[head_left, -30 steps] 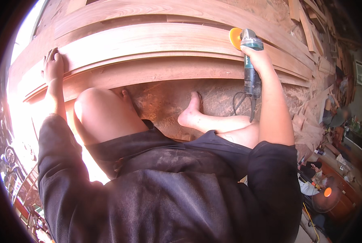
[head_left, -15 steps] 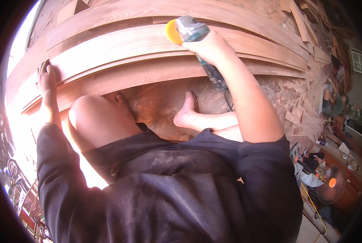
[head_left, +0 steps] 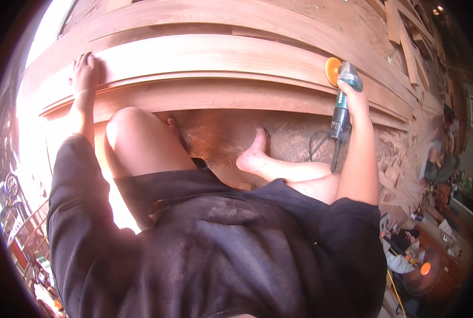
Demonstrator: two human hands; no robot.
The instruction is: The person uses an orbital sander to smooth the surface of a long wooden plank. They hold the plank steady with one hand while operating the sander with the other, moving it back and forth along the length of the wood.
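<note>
My right hand point(head_left: 354, 98) is wrapped round the body of a teal and black angle grinder point(head_left: 340, 114). Its orange-yellow disc point(head_left: 332, 71) is at the right part of a long pale wooden plank point(head_left: 194, 55); I cannot tell whether the disc touches the wood. At the plank's left end, my left hand point(head_left: 86, 74) lies on top with its fingers stretched out, in strong glare. The grinder's black cord point(head_left: 311, 146) loops down beside my bent leg.
Another long board point(head_left: 204, 15) lies beyond the plank, and a lower one point(head_left: 204, 95) lies nearer me. Wood offcuts point(head_left: 400, 42) are piled at the far right. My bare foot point(head_left: 256, 148) rests on the dusty floor. A fan point(head_left: 425, 269) and another person point(head_left: 406, 238) are at the lower right.
My right hand has carried the grinder to the right along the plank, and the grinder now stands more upright in view. My left hand stays at the plank's left end.
</note>
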